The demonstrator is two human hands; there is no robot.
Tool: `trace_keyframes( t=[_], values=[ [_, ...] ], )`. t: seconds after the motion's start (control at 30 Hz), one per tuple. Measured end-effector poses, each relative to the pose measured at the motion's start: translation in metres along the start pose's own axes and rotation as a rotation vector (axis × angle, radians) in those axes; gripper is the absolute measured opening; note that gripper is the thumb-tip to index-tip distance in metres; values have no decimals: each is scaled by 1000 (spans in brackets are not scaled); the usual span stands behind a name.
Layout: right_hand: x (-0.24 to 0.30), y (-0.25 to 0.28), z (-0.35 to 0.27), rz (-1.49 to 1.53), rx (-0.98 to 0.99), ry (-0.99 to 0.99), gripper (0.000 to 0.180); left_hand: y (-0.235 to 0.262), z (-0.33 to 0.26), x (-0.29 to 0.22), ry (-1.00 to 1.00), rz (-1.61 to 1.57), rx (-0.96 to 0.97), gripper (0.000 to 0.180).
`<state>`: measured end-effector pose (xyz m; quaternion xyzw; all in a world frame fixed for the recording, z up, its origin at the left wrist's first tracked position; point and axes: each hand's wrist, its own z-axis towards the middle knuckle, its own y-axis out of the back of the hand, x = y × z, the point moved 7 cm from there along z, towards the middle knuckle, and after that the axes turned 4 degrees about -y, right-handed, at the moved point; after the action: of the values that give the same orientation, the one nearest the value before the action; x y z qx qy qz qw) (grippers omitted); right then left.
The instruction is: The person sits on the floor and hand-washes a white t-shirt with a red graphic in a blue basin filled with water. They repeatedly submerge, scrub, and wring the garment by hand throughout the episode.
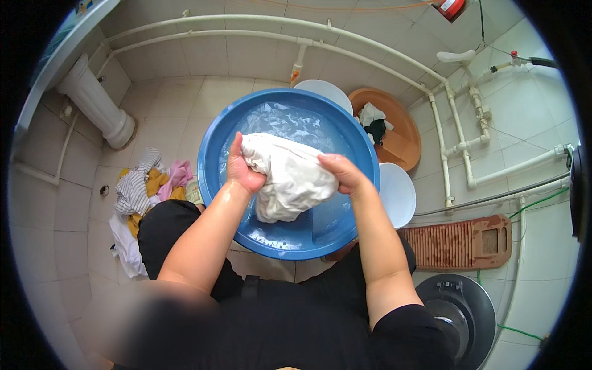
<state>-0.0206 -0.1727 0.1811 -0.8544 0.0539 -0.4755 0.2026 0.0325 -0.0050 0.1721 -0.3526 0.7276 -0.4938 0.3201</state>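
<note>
A wet white cloth garment (293, 179) hangs bunched between my two hands over a large round blue basin (213, 209). My left hand (243, 166) grips its left side, with the thumb pointing up and the fingers curled under the fabric. At the garment's right edge my right hand (345, 172) pinches it, thumb on top. Soapy, cloudy water (290, 120) with suds lies in the basin beneath. The garment hides part of the water and a ridged area of the basin's near side. What kind of garment it is cannot be made out.
Left on the tiled floor lies a pile of clothes (151, 185). An orange-brown basin (401, 145) holds dark and white cloth at the back right, near white basins (396, 194). To the right are a brown washboard (456, 242) and a black basin (475, 314); white pipes (308, 40) line the walls.
</note>
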Motion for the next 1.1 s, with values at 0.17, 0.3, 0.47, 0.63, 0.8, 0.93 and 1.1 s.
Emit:
trace_keyframes(
  t=[0.17,0.3,0.47,0.63,0.8,0.93,1.1],
  values=[
    [5,50,8,180,-184,173,40,30,5,45,188,56,-144,54],
    [-99,154,38,-91,-684,-26,40,106,38,62,152,56,-257,40],
    [-138,149,33,-11,-671,-379,48,95,34,53,-33,218,-222,38],
    [-137,247,61,-748,-1054,50,47,74,29,66,-9,231,-261,37],
    [-26,44,44,-587,-471,609,32,59,25,70,227,68,-130,49],
    [6,-84,6,-1253,-344,788,17,56,23,62,264,166,-88,57],
    [5,-137,-12,-1302,-236,1038,22,54,18,62,271,178,29,46]
  ],
)
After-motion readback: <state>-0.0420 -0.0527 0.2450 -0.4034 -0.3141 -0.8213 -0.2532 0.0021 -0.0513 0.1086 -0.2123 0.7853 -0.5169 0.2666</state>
